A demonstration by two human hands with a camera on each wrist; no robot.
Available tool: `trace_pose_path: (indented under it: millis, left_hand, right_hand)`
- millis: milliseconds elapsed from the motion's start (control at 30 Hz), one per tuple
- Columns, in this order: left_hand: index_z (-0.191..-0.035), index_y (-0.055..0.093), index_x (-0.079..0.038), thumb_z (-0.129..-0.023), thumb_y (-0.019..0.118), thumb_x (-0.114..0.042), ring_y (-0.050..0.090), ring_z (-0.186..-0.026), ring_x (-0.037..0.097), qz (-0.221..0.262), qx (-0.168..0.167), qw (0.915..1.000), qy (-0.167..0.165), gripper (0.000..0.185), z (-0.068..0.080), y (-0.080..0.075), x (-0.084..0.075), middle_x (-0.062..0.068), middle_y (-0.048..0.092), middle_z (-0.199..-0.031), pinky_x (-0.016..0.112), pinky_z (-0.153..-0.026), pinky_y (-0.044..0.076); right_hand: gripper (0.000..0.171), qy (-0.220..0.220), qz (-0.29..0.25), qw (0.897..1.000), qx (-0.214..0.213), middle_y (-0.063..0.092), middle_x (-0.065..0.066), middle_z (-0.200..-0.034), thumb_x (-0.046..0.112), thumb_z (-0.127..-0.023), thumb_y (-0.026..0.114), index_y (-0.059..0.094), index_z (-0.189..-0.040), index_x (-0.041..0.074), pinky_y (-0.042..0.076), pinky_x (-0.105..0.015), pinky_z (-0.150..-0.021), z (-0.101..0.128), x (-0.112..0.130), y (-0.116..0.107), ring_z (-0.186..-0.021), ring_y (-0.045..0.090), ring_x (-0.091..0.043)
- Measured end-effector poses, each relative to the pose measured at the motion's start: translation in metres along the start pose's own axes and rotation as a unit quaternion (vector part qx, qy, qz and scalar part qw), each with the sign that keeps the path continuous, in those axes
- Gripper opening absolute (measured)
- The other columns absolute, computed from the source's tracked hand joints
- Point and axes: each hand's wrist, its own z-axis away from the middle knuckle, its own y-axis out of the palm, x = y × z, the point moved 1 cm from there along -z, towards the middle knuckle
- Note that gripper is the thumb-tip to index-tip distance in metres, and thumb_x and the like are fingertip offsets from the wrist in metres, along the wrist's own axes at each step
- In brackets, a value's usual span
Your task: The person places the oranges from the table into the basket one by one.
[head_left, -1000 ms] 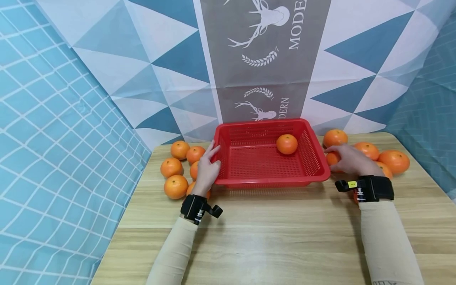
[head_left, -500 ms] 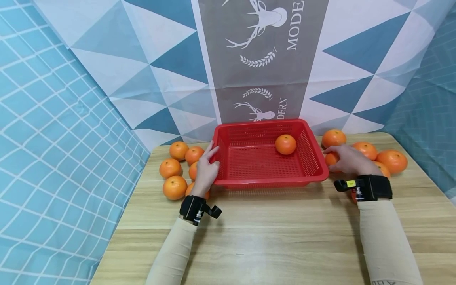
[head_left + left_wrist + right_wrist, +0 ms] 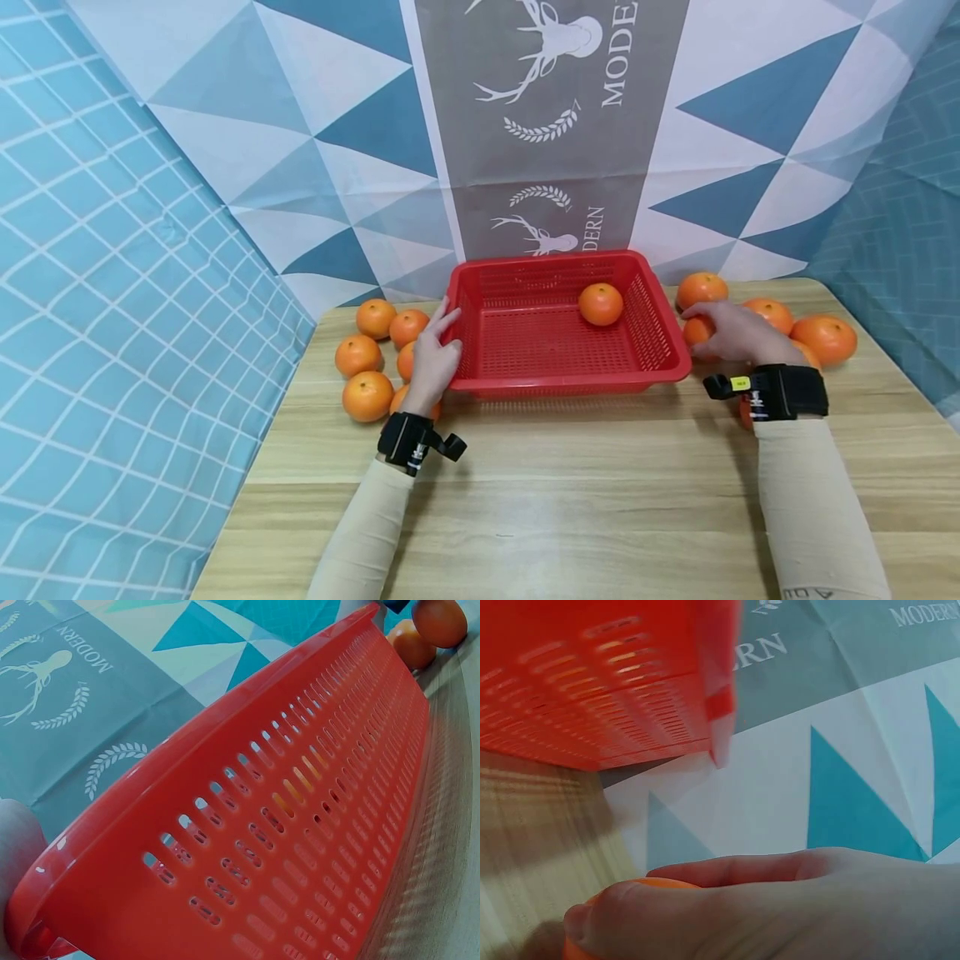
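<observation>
Head: right hand point(image 3: 738, 335) grips orange point(image 3: 698, 331) beside basket rim point(image 3: 663, 317).

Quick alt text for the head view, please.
A bare right hand grips a round orange citrus fruit beside a rectangular red perforated plastic basket. The left hand touches the basket's opposite side; one similar fruit sits inside, others lie outside.

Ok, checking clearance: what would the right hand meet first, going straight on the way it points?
Probably the red basket, at its right side, just past the orange the right hand grips; the gap's unclear.
</observation>
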Motion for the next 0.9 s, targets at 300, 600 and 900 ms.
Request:
trace_pose_path:
  millis: [300,600,900]
  left_hand:
    - [-0.163,0.062,-0.027,-0.098,0.060,-0.005,0.026,-0.177,0.018,-0.009,-0.003,0.9999,-0.004,0.069,0.000,0.000,-0.004,-0.036,0.034,-0.178,0.059,-0.131,0.049]
    - [-0.165,0.059,-0.018,-0.100,0.057,-0.003,0.030,-0.176,0.024,-0.034,-0.009,0.9994,-0.004,0.067,0.024,0.001,-0.036,-0.019,0.034,-0.185,0.053,-0.129,0.052]
    - [-0.164,0.061,-0.021,-0.098,0.057,-0.004,0.028,-0.176,0.021,-0.032,-0.013,0.9994,0.003,0.068,0.019,0.001,-0.028,-0.025,0.035,-0.182,0.057,-0.133,0.047]
  right_hand:
    - [0.065,-0.018,0.018,0.999,-0.019,0.057,-0.033,-0.131,0.008,-0.089,0.087,0.063,-0.148,0.001,0.065,-0.048,-0.076,0.006,0.014,-0.018,-0.121,0.053,-0.054]
    - [0.068,-0.036,0.055,0.996,-0.067,0.052,-0.039,-0.136,0.010,-0.093,0.084,0.056,-0.152,-0.008,0.061,-0.063,-0.086,0.021,0.037,-0.046,-0.121,0.051,-0.057]
    - [0.070,-0.037,0.053,0.995,-0.081,0.053,-0.034,-0.142,0.016,-0.092,0.086,0.058,-0.153,-0.001,0.059,-0.069,-0.091,0.028,0.046,-0.057,-0.126,0.049,-0.054]
